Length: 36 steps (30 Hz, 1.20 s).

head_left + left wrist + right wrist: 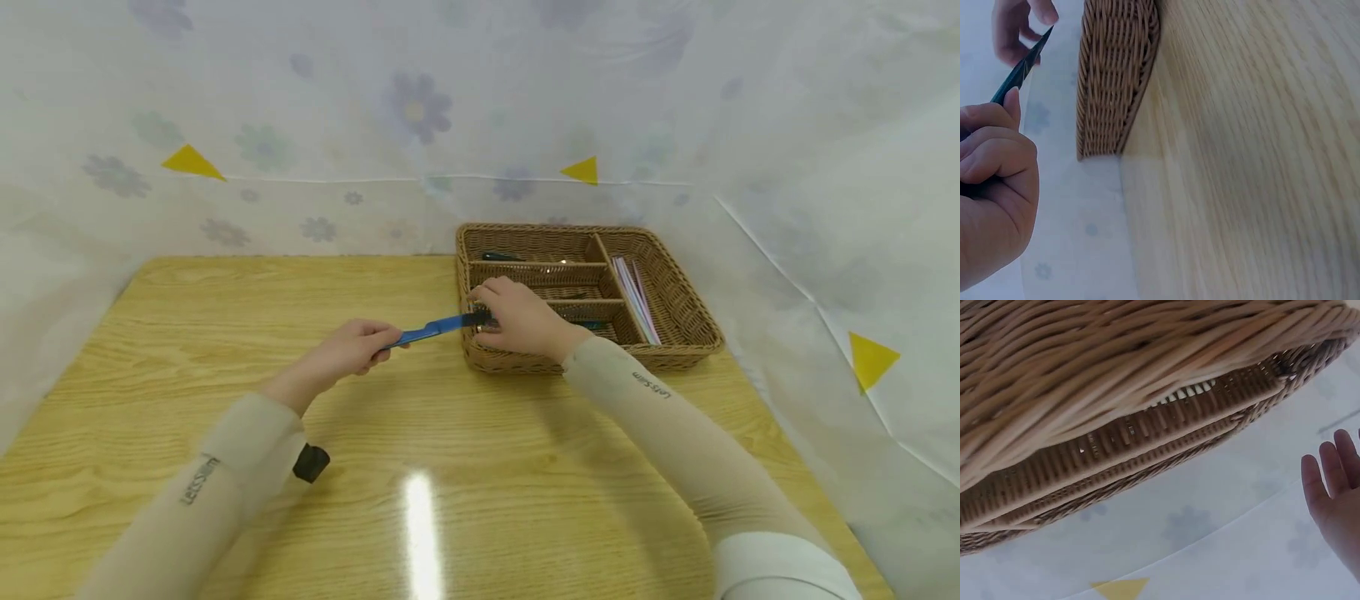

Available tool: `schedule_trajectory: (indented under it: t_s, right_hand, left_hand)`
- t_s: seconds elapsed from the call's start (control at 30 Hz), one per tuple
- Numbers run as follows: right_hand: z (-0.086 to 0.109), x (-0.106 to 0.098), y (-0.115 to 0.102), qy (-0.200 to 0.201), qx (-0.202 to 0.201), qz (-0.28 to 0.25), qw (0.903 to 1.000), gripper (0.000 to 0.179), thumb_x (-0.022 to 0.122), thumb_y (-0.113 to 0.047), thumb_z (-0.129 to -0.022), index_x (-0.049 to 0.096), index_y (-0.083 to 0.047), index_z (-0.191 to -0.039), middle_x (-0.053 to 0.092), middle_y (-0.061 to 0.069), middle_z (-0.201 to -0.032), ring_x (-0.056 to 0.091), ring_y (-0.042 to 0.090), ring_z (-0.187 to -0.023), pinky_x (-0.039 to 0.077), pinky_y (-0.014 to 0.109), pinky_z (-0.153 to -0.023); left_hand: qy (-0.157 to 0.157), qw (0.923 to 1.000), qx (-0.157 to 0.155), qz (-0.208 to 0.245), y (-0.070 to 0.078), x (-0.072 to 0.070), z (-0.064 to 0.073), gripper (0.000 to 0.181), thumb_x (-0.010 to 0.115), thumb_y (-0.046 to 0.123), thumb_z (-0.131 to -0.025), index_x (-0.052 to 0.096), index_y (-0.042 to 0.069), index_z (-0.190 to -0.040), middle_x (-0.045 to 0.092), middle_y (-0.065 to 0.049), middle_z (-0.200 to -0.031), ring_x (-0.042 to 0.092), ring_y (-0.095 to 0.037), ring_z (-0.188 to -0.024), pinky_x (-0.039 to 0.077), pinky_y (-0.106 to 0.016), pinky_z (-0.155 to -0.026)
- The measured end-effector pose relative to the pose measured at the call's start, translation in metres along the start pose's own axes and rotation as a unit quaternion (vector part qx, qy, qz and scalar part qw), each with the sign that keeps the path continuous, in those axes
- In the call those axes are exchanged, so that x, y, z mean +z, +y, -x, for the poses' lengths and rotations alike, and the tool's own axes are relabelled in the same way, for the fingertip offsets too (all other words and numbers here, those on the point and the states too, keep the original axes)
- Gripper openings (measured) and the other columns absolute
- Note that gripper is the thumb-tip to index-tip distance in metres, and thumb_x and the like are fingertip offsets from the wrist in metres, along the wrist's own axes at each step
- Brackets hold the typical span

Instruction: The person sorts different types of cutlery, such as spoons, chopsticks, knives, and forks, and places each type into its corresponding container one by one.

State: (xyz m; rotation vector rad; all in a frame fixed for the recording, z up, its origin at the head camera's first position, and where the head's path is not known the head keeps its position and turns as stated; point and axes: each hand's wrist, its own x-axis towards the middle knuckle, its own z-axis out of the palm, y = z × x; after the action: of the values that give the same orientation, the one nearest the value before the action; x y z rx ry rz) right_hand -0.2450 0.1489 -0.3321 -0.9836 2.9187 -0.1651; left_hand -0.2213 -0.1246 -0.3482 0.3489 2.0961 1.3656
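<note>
My left hand grips one end of a long, slim blue tool with a dark far end; its exact kind cannot be told. From the left wrist view, the left fingers curl round the tool, which looks dark and narrows to a point. My right hand is over the front left of the wicker basket, beside the tool's dark end. Fairly straight, spread fingers show in the right wrist view, with nothing seen in them. Whether they touch the tool cannot be told.
Dividers split the basket into compartments. Pale thin strips lie in the right part, a dark item in the back one. A small black block shows beside the left cuff. Flower-patterned sheeting hangs behind the wooden table.
</note>
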Motion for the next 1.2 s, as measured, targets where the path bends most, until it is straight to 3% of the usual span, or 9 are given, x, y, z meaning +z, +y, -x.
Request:
schedule_trajectory:
  t_s: [0.17,0.3,0.4,0.53,0.8,0.97,1.2]
  right_hand:
    - [-0.002,0.004,-0.014,-0.031,-0.024,-0.028,0.9988,0.049,0.062,-0.041,-0.088,0.054,-0.009,-0.124,0.058,0.004,-0.107,0.054,0.016,-0.088,0.047,0.034,-0.078]
    - [0.001,0.005,-0.019,-0.055,-0.005,-0.089,0.9945,0.028,0.06,-0.039,-0.09,0.06,-0.014,-0.102,0.057,-0.002,-0.086,0.049,0.011,-0.069,0.042,0.028,-0.063]
    - [0.005,0.004,-0.017,-0.062,0.019,-0.153,0.9862,0.02,0.061,-0.038,-0.089,0.06,-0.018,-0.088,0.056,-0.003,-0.075,0.046,0.012,-0.06,0.039,0.027,-0.058]
    - [0.009,0.002,-0.01,-0.076,0.052,-0.224,0.9702,0.023,0.064,-0.038,-0.087,0.06,-0.016,-0.083,0.053,0.0,-0.067,0.043,0.013,-0.055,0.038,0.028,-0.056]
    - [0.025,0.004,0.03,-0.073,0.108,-0.244,0.961,0.03,0.066,-0.041,-0.085,0.056,-0.013,-0.078,0.042,-0.001,-0.061,0.034,0.014,-0.053,0.034,0.029,-0.058]
    - [0.042,0.002,0.062,-0.07,0.164,-0.261,0.9488,0.032,0.066,-0.041,-0.085,0.055,-0.012,-0.08,0.038,-0.001,-0.06,0.032,0.014,-0.052,0.035,0.031,-0.058]
    - [0.065,0.01,0.102,-0.079,0.214,-0.253,0.9401,0.037,0.058,-0.044,-0.09,0.053,-0.008,-0.079,0.036,-0.003,-0.057,0.031,0.013,-0.05,0.036,0.031,-0.059]
  left_hand:
    - [-0.039,0.9989,0.022,0.013,0.007,0.011,-0.005,0.036,0.036,0.026,-0.102,0.057,0.0,-0.113,0.04,0.002,-0.062,0.021,-0.009,-0.046,0.026,-0.024,-0.05]
    - [-0.053,0.9977,0.037,0.018,0.007,0.016,-0.006,0.034,0.036,0.025,-0.103,0.057,0.0,-0.109,0.04,0.002,-0.062,0.021,-0.009,-0.046,0.025,-0.023,-0.049]
    - [-0.049,0.9976,0.045,0.017,0.006,0.018,-0.005,0.032,0.036,0.024,-0.102,0.056,0.0,-0.106,0.042,0.001,-0.064,0.022,-0.009,-0.047,0.026,-0.023,-0.05]
    - [-0.048,0.9977,0.048,0.007,0.006,0.019,-0.004,0.03,0.038,0.026,-0.102,0.056,0.001,-0.104,0.045,0.0,-0.068,0.024,-0.009,-0.048,0.027,-0.023,-0.051]
    - [-0.015,0.9985,0.035,-0.04,-0.011,0.009,0.0,0.038,0.036,0.025,-0.102,0.056,-0.003,-0.118,0.04,0.0,-0.065,0.021,-0.008,-0.047,0.027,-0.024,-0.048]
    - [-0.004,0.9989,0.023,-0.041,-0.019,0.004,0.006,0.039,0.036,0.025,-0.102,0.054,-0.004,-0.121,0.04,0.001,-0.065,0.021,-0.008,-0.045,0.027,-0.024,-0.047]
    - [0.007,0.9989,0.013,-0.044,-0.023,0.001,0.01,0.039,0.037,0.027,-0.102,0.054,-0.002,-0.122,0.041,0.0,-0.067,0.021,-0.009,-0.047,0.028,-0.025,-0.049]
